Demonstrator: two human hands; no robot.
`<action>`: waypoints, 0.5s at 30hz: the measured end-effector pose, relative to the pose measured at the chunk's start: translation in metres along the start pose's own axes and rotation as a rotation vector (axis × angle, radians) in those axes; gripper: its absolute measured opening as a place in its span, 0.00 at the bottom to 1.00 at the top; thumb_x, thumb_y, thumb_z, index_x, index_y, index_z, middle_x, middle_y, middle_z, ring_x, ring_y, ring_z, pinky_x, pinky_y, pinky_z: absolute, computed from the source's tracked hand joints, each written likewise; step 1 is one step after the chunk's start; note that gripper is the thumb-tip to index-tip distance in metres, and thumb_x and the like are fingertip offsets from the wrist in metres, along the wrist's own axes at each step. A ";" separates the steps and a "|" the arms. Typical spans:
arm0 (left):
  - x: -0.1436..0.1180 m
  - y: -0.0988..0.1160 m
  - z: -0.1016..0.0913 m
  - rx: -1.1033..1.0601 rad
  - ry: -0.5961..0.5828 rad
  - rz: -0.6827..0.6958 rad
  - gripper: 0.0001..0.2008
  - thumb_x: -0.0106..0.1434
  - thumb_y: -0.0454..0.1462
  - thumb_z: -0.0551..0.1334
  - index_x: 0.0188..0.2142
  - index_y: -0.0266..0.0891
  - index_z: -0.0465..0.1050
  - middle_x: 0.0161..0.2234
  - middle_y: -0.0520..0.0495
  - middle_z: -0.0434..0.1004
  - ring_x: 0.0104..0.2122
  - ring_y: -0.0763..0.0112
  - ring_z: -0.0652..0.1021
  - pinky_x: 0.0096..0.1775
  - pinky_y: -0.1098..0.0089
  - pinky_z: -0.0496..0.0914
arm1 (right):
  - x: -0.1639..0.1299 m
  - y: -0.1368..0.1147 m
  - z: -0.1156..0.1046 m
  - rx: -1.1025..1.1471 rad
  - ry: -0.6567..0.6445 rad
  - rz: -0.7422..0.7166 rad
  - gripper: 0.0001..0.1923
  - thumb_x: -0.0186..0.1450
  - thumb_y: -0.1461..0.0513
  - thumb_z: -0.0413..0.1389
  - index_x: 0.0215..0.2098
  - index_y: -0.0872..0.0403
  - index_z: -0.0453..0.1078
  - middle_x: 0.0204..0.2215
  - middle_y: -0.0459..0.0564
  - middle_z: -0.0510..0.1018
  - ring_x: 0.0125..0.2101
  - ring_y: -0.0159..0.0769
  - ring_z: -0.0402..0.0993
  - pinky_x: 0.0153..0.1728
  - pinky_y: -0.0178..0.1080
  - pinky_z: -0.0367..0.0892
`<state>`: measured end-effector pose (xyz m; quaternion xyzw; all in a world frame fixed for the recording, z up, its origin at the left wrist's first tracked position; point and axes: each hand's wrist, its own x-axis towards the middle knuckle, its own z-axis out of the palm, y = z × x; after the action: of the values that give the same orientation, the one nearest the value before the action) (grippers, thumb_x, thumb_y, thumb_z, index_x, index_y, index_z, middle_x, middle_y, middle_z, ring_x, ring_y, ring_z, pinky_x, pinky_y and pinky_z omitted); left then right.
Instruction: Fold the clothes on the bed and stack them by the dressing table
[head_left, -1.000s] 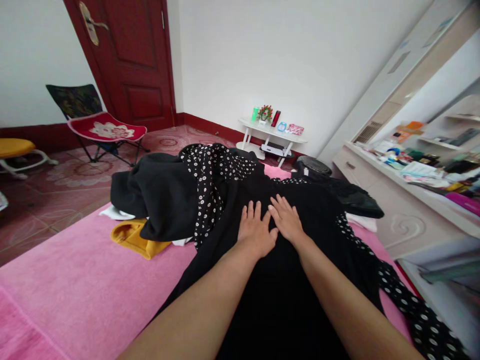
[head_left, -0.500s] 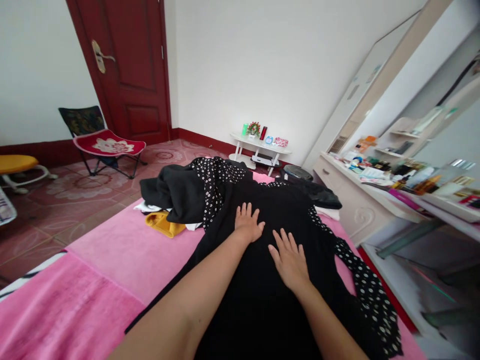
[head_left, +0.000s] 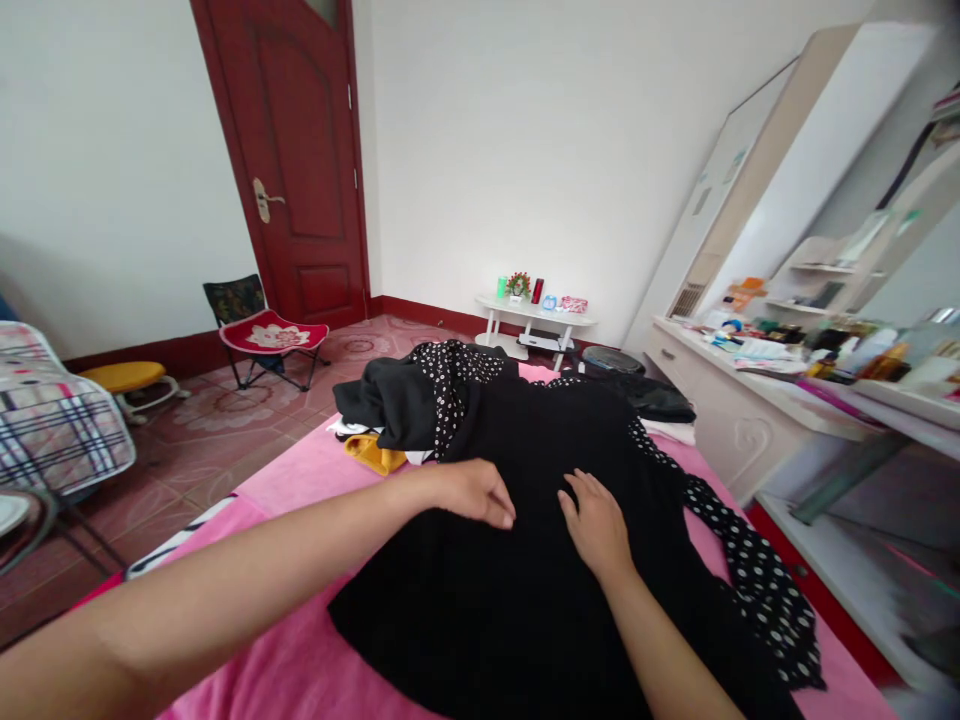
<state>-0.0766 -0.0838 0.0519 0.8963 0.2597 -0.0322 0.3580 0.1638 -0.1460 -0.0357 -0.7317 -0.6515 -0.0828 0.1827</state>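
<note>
A black garment (head_left: pixel 525 600) with polka-dot sleeves lies spread over a pink bed cover (head_left: pixel 292 480). My left hand (head_left: pixel 472 490) rests on its middle with the fingers curled down toward the cloth. Just to the right, my right hand (head_left: pixel 596 520) lies flat on the fabric, fingers together. Neither hand holds anything that I can see. One dotted sleeve (head_left: pixel 757 580) trails off to the right, the other (head_left: pixel 450 385) is bunched at the far left.
A heap of dark clothes (head_left: pixel 382 405) with a yellow piece (head_left: pixel 371 455) sits at the bed's far left. A cluttered dresser (head_left: pixel 757 380) runs along the right. Beyond are a white side table (head_left: pixel 536 315), a folding chair (head_left: pixel 262 335), a red door (head_left: pixel 300 160) and a plaid cover (head_left: pixel 60 420) at left.
Both hands have slid toward me down the black garment. The left hand's fingers went from flat to curled. The view pulled back and upward, showing more of the room.
</note>
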 end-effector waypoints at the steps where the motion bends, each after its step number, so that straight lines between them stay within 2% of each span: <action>1: -0.005 -0.002 -0.016 -0.035 0.107 -0.068 0.16 0.62 0.43 0.57 0.46 0.38 0.73 0.43 0.45 0.78 0.41 0.64 0.79 0.43 0.68 0.71 | 0.000 0.000 -0.001 0.015 0.014 -0.009 0.22 0.68 0.57 0.43 0.53 0.58 0.68 0.55 0.57 0.69 0.58 0.44 0.60 0.58 0.47 0.54; 2: -0.009 -0.005 -0.033 -0.023 0.276 -0.159 0.14 0.63 0.41 0.55 0.43 0.39 0.73 0.38 0.47 0.79 0.37 0.66 0.80 0.40 0.69 0.72 | 0.000 0.000 -0.003 0.029 0.026 -0.017 0.21 0.68 0.58 0.43 0.52 0.58 0.69 0.54 0.57 0.70 0.57 0.43 0.61 0.57 0.45 0.55; 3: -0.011 -0.008 -0.050 0.049 0.488 -0.251 0.13 0.62 0.41 0.56 0.43 0.40 0.72 0.38 0.47 0.79 0.36 0.66 0.79 0.40 0.69 0.72 | 0.000 0.000 -0.004 0.043 0.037 -0.023 0.20 0.67 0.59 0.44 0.51 0.58 0.70 0.53 0.57 0.71 0.56 0.42 0.63 0.57 0.44 0.56; 5: -0.011 -0.017 -0.080 0.264 0.868 -0.429 0.20 0.58 0.43 0.61 0.49 0.41 0.68 0.46 0.44 0.74 0.43 0.61 0.77 0.44 0.66 0.70 | 0.000 0.001 -0.005 0.067 0.055 -0.029 0.19 0.67 0.60 0.45 0.49 0.58 0.71 0.52 0.57 0.72 0.54 0.42 0.64 0.57 0.43 0.57; 6: -0.010 -0.022 -0.092 0.346 0.982 -0.525 0.27 0.54 0.46 0.64 0.52 0.41 0.65 0.50 0.41 0.70 0.47 0.57 0.75 0.46 0.64 0.69 | 0.000 0.002 -0.006 0.078 0.063 -0.030 0.18 0.67 0.61 0.45 0.48 0.58 0.71 0.51 0.57 0.72 0.54 0.42 0.65 0.56 0.43 0.57; 7: -0.008 -0.027 -0.102 0.388 1.036 -0.622 0.34 0.51 0.48 0.65 0.55 0.40 0.61 0.53 0.38 0.67 0.49 0.54 0.73 0.47 0.62 0.69 | 0.000 0.002 -0.006 0.088 0.071 -0.029 0.18 0.66 0.61 0.46 0.48 0.58 0.71 0.51 0.57 0.73 0.53 0.42 0.65 0.56 0.43 0.58; 9: -0.001 -0.036 -0.116 0.383 1.004 -0.775 0.41 0.48 0.51 0.66 0.57 0.37 0.58 0.53 0.33 0.65 0.50 0.49 0.72 0.46 0.59 0.70 | -0.001 0.003 -0.008 0.113 0.091 -0.029 0.17 0.66 0.62 0.46 0.47 0.58 0.72 0.50 0.57 0.73 0.52 0.42 0.66 0.55 0.43 0.59; 12: 0.009 -0.044 -0.128 0.366 0.869 -0.856 0.28 0.51 0.47 0.64 0.49 0.36 0.68 0.48 0.35 0.72 0.48 0.49 0.74 0.45 0.60 0.70 | -0.004 0.001 -0.014 0.190 0.126 -0.067 0.15 0.66 0.64 0.45 0.42 0.55 0.73 0.44 0.54 0.77 0.47 0.39 0.70 0.50 0.40 0.63; 15: 0.016 -0.043 -0.140 0.409 0.832 -0.883 0.20 0.52 0.42 0.63 0.44 0.35 0.72 0.46 0.35 0.74 0.46 0.48 0.75 0.43 0.59 0.71 | -0.008 -0.004 -0.021 0.297 0.146 -0.174 0.14 0.68 0.64 0.44 0.37 0.52 0.72 0.37 0.49 0.77 0.40 0.34 0.72 0.43 0.35 0.64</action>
<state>-0.1014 0.0419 0.1254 0.6928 0.7102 0.1251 0.0024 0.1611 -0.1613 -0.0188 -0.6297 -0.7022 -0.0541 0.3279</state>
